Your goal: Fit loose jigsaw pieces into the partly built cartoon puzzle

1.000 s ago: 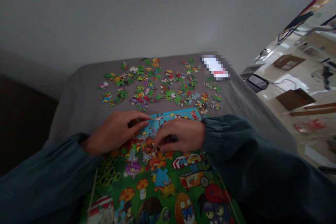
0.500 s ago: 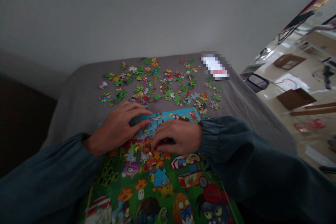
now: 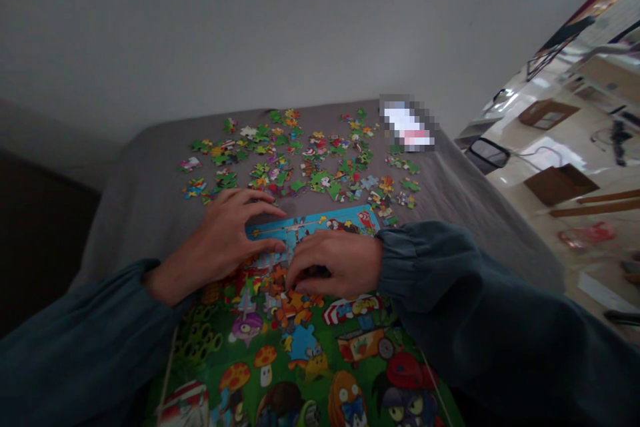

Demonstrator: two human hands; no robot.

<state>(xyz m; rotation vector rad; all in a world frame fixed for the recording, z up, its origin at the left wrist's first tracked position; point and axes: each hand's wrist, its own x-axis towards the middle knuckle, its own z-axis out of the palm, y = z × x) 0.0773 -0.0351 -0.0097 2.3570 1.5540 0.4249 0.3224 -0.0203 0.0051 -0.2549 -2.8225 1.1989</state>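
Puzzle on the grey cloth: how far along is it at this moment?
Done: the near part of the puzzle picture looks joined, up to a blue top strip. In hand: the left hand and right hand press flat where blue meets the rest. Left: many loose pieces lie scattered beyond on the grey cloth.
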